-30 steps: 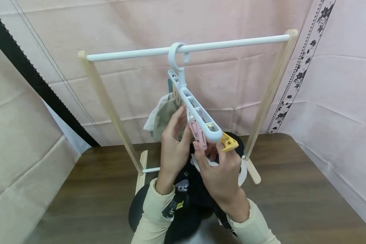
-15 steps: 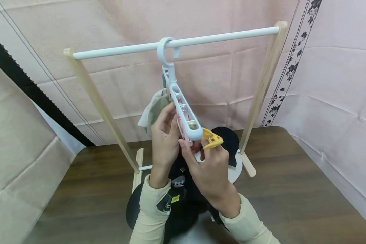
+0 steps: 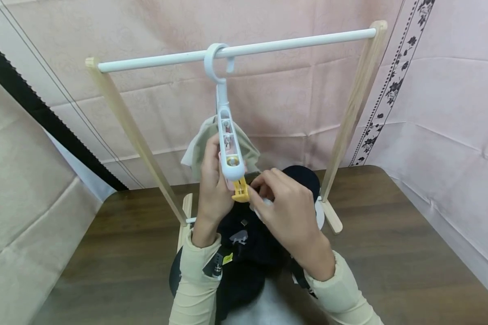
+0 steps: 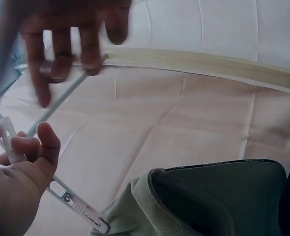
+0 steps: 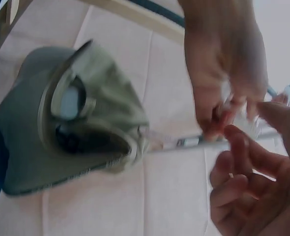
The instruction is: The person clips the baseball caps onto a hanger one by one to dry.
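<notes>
Hanger of pale-blue plastic (image 3: 223,100), mid-frame, between hands; left hand (image 3: 214,192) pinches pink plastic clip (image 3: 229,184); right hand (image 3: 288,210), grip unclear, beside yellow plastic clip (image 3: 241,190).

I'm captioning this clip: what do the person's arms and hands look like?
The left hand and right hand wear no gloves. Pale cream fabric sleeves reach both wrists. A black device with a yellow-green label sits at the left wrist; black gear shows beside the right.
</notes>
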The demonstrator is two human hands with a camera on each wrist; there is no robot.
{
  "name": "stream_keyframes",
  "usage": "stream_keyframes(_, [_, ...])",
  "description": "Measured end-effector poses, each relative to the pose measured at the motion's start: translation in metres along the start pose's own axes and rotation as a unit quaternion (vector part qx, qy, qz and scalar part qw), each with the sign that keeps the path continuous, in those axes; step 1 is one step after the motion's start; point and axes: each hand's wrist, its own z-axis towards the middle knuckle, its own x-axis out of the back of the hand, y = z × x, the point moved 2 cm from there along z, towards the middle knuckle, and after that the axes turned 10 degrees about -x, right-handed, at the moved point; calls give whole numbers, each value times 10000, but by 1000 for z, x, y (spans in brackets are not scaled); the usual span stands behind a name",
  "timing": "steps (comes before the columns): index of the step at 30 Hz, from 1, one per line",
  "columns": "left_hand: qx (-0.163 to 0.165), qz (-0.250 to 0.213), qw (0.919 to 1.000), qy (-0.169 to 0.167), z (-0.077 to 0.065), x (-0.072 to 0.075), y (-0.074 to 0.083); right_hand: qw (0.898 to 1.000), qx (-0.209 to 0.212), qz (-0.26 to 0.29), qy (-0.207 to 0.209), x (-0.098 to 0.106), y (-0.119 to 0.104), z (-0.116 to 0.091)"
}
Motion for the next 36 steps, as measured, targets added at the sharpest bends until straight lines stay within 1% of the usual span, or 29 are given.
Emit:
stream_keyframes(2, [-12,67,10000,-23,1,0,0,9992,-260,-184,-221,2,7,3])
stream_keyframes(5, [-50,234,9997,-41,1,0,2,9957,-674,-456,-444,5,19,8])
stream_keyframes(8, [-9,205,9998,-32,1,0,4,9880,-1133,-735,-751,10,31,12])
stream_keyframes(9, [72,9,10000,13,1,1,4,9844,-1266,-843,-880,11,35,14])
stream_keyframes(11, [298,-640,9973,198,0,1,2,9763,-1483,-1048,-1180,13,43,16])
stream_keyframes(12, [429,-1100,9924,339,-1,1,1,9720,-1569,-1134,-1330,14,48,17])
stream_keyframes(13, [544,-1530,9855,495,-2,0,0,9678,-1629,-1223,-1476,14,53,17])
stream_keyframes(15, [712,-2365,9656,817,-3,-1,-2,9601,-1723,-1364,-1728,14,62,18])
stream_keyframes(17, [697,-2675,9557,1009,-3,-1,-4,9533,-1825,-1477,-1902,13,73,19])
stream_keyframes(18, [648,-2693,9550,1062,-2,-1,-4,9498,-1888,-1520,-1977,12,79,20])
stream_keyframes(19, [583,-2621,9572,1077,-2,-1,-5,9463,-1955,-1545,-2061,10,85,20])
stream_keyframes(20, [491,-2408,9634,1065,-2,0,-5,9423,-2040,-1558,-2148,9,91,21])
stream_keyframes(21, [401,-2039,9727,1030,-2,2,-6,9381,-2115,-1565,-2252,6,97,21])
stream_keyframes(22, [330,-1700,9798,995,-1,3,-7,9342,-2171,-1569,-2356,4,104,20])
stream_keyframes(24, [179,-1035,9903,915,-1,6,-7,9271,-2212,-1587,-2577,-3,117,19])
stream_keyframes(26, [-1,-419,9962,761,1,10,-7,9210,-2150,-1628,-2811,-13,128,17])
stream_keyframes(27, [-72,-256,9973,682,1,11,-6,9182,-2092,-1663,-2923,-18,133,16])
stream_keyframes(30, [-298,-110,9983,490,3,11,-2,9105,-1932,-1728,-3221,-34,148,11])
stream_keyframes(33, [-410,107,9983,405,5,11,2,9029,-1893,-1656,-3486,-51,160,4])
stream_keyframes(35, [-401,203,9981,422,5,11,3,9035,-1844,-1593,-3526,-59,167,0])
stream_keyframes(36, [-386,236,9981,429,5,11,3,9056,-1808,-1560,-3505,-62,169,-1])
